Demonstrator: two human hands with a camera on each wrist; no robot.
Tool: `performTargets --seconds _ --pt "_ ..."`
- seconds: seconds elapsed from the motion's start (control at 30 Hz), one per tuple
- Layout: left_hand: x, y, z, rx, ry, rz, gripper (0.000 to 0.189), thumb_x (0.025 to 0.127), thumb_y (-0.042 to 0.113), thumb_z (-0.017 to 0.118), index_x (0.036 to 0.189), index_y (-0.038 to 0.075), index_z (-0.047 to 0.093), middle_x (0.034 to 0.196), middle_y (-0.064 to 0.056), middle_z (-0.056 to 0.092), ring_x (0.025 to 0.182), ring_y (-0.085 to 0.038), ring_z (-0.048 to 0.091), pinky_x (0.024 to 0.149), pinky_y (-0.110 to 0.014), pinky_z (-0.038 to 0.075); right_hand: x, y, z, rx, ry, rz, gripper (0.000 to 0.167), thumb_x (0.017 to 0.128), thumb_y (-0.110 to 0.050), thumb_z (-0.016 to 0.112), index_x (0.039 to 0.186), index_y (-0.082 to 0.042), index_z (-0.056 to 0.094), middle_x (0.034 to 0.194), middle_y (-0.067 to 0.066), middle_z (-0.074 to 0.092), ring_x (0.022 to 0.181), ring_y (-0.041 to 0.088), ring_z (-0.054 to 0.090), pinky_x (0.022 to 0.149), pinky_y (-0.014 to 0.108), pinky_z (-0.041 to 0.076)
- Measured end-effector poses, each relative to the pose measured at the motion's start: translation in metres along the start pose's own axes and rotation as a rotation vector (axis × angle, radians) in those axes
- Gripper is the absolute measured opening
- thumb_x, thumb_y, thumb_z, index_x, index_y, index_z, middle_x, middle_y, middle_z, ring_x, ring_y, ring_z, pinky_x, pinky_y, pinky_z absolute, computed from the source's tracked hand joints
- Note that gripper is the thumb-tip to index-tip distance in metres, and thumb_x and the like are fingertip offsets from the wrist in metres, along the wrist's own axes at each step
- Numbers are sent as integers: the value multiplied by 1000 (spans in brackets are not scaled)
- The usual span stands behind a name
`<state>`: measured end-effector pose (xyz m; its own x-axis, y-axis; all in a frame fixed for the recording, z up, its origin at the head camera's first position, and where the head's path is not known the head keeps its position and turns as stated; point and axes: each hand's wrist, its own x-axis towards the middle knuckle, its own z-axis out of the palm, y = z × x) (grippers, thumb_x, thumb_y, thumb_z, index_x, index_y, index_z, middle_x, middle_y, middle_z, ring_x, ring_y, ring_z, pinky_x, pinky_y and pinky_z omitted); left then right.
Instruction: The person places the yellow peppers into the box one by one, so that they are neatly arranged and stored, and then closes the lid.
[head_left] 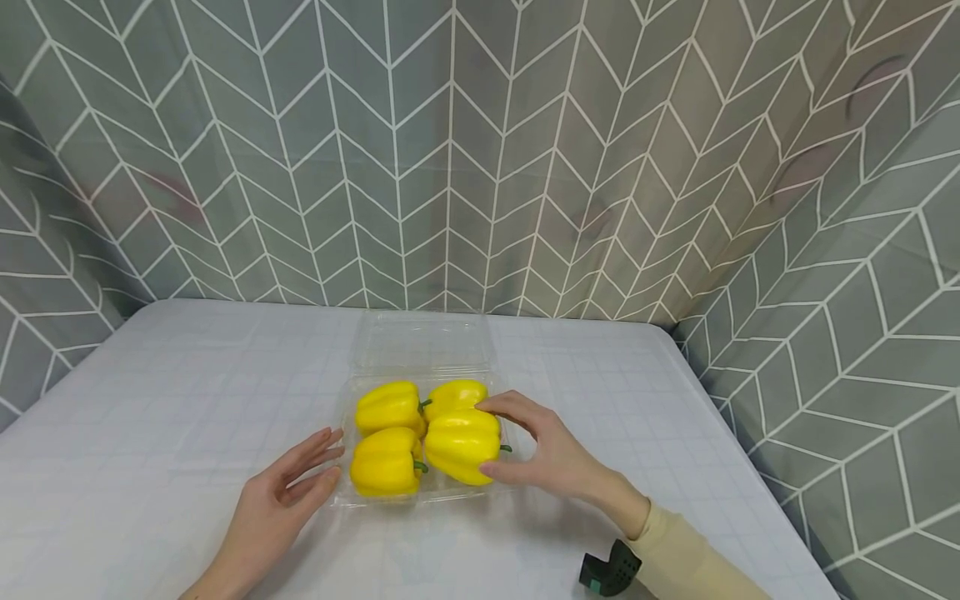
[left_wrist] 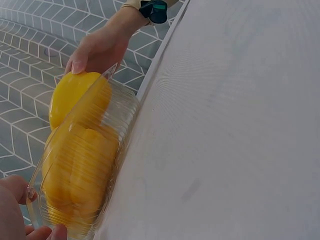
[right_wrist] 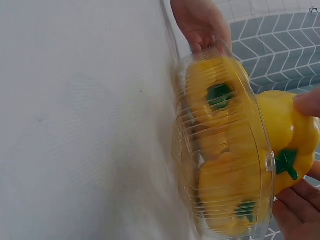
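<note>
My right hand (head_left: 551,450) grips a yellow bell pepper (head_left: 462,446) between thumb and fingers, its green stem pointing right. In the right wrist view this bell pepper (right_wrist: 277,117) stands above the rim of a clear plastic clamshell container (right_wrist: 270,175). Three more yellow bell peppers lie inside: one at back left (head_left: 387,407), one at front left (head_left: 385,462) and one at back right (head_left: 457,392), partly hidden behind the held one. At the container's left side, my left hand (head_left: 281,492) has its fingertips against the rim, thumb toward the front.
The container's transparent lid (head_left: 422,342) is folded back on the white-covered table (head_left: 187,400). Behind and to the right hang grey curtains (head_left: 420,167) with white chevron lines. A dark device (head_left: 611,571) is at my right wrist, beside the beige sleeve (head_left: 686,550).
</note>
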<state>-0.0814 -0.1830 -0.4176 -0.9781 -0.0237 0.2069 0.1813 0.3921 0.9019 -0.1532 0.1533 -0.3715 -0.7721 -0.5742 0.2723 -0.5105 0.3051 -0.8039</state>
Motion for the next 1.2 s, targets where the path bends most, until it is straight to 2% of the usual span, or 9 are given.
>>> performTargets --seconds 0.23,0.4,0.67,0.97,1.2 --pt "0 -1 0 6 2 10 54 96 24 69 146 12 51 140 -8 61 114 10 58 88 -10 53 0 1 0 -73 -14 -30 60 80 -22 84 135 -28 60 129 -10 59 124 15 55 109 49 46" --pt "0 -1 0 6 3 18 54 96 23 69 145 11 51 139 -9 61 114 10 59 88 -10 54 0 1 0 -94 -25 -57 60 80 -22 84 135 -24 61 130 -6 59 121 16 55 107 46 47" --pt "0 -1 0 7 4 21 54 96 22 69 145 10 51 138 -10 62 114 10 59 88 -10 54 2 2 -1 -112 -74 -55 59 81 -25 85 135 -22 62 131 -5 58 121 16 54 108 44 47" --pt "0 -2 0 0 8 35 53 96 17 70 145 9 51 137 -12 62 113 9 59 88 -11 54 2 6 2 -134 -125 -131 62 82 -24 84 138 -16 59 134 -3 58 122 16 55 104 35 50" --pt "0 -1 1 7 7 21 53 96 18 70 145 10 51 137 -12 62 112 10 60 87 -10 54 -1 9 7 -115 -74 -120 63 82 -24 84 139 -16 59 138 -4 56 128 17 53 109 41 48"
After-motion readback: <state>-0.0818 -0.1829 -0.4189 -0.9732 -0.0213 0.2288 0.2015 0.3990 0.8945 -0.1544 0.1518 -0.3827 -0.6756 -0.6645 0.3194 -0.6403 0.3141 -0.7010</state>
